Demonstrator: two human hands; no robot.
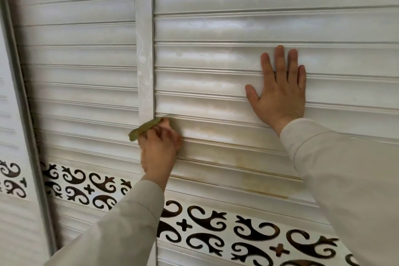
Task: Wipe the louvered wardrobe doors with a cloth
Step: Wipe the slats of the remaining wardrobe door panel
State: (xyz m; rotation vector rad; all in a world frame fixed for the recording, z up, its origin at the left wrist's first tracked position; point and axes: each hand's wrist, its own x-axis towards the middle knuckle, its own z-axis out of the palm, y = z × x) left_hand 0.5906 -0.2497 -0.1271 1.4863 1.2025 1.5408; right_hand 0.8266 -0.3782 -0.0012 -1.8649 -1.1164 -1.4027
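The fingers [167, 129] of the left hand [158, 149] are curled tight around a folded green cloth [145, 128], clamping it against a slat of the louvered wardrobe door [216, 28]. The cloth sticks out to the upper left of the knuckles and overlaps the foot of the white vertical stile [145, 49] that divides the left bank of slats from the right one. The back of the hand faces the camera, the wrist is bent slightly, and the forearm in a pale sleeve [121, 222] rises from the lower left of the view.

The fingers [280, 60] of the right hand [278, 93] are straight and slightly spread, pointing up, with the thumb splayed out to the left. The palm lies flat on the slats well to the right of the cloth and higher up. Its wrist leads down into a pale sleeve [345, 179] that fills the lower right of the view.

The slats near the cloth carry yellowish-brown smears [248, 170], strongest to the right of and below the left hand. Beneath the slats runs a white band with dark scroll cutouts [216, 227], slanting across both door sections. At the far left a grey metal frame edge [26, 114] separates another louvered panel [8, 222].
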